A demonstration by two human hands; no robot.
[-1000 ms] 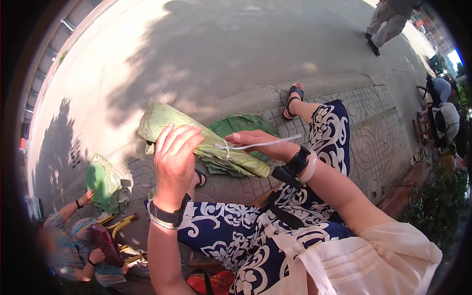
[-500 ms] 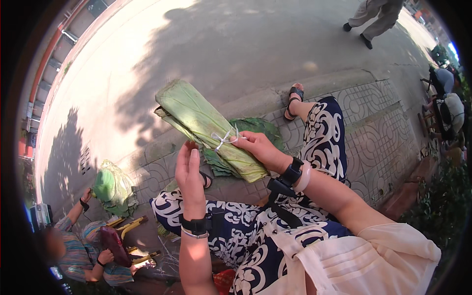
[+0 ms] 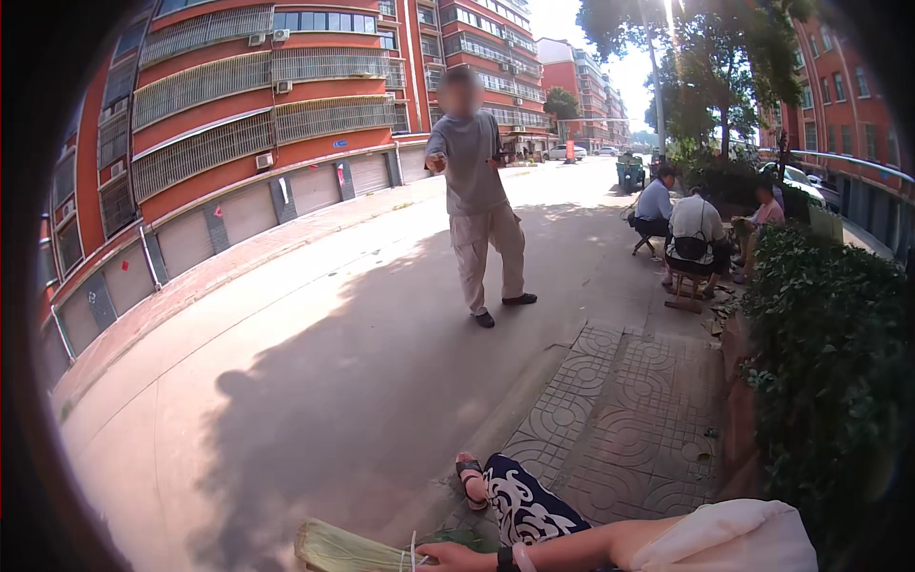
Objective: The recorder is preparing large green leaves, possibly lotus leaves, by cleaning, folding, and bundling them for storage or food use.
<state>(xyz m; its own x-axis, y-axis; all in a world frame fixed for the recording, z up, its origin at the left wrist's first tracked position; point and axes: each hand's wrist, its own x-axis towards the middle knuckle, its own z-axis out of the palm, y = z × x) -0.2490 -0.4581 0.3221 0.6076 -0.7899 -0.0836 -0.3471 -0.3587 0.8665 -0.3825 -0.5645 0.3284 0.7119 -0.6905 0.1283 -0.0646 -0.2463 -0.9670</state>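
At the lower edge lies a pale green bundle of large folded leaves (image 3: 345, 549), with only its far end and middle in sight. A thin white string (image 3: 413, 553) goes round it. My right hand (image 3: 456, 557) is closed on the bundle beside the string; its fingertips are partly cut off by the picture's edge. A dark wristband (image 3: 505, 561) and a pale bangle (image 3: 523, 558) are on that wrist. Some darker green leaf (image 3: 459, 537) shows behind the hand. My left hand is out of view.
A person in grey (image 3: 477, 181) stands on the road ahead, one arm stretched toward me. Several people sit on low stools (image 3: 688, 286) farther up on the right. A hedge (image 3: 829, 334) borders the patterned pavement (image 3: 610, 410). Red buildings (image 3: 410, 105) line the far side.
The view has swung up from my lap to the street. The bundle and my right hand now sit at the lower edge; my left hand has left the picture.
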